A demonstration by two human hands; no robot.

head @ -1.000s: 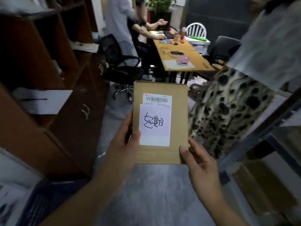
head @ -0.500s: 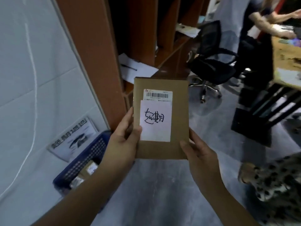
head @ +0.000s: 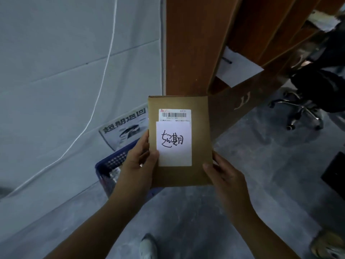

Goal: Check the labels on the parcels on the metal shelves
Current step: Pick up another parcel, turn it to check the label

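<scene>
My left hand (head: 141,161) and right hand (head: 224,176) each pinch a lower corner of the parcel (head: 199,139), holding it in the air by the rim of the basket (head: 110,165); I judge so light a grip could drop it.

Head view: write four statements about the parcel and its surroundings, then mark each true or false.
1. The left hand and the right hand both hold the cardboard parcel. True.
2. The handwritten white note hides the barcode label entirely. False: its barcode shows above the note.
3. A blue basket stands beyond the left hand. True.
4. The parcel lies on a metal shelf. False: it is held in the air before a wooden cabinet.
</scene>
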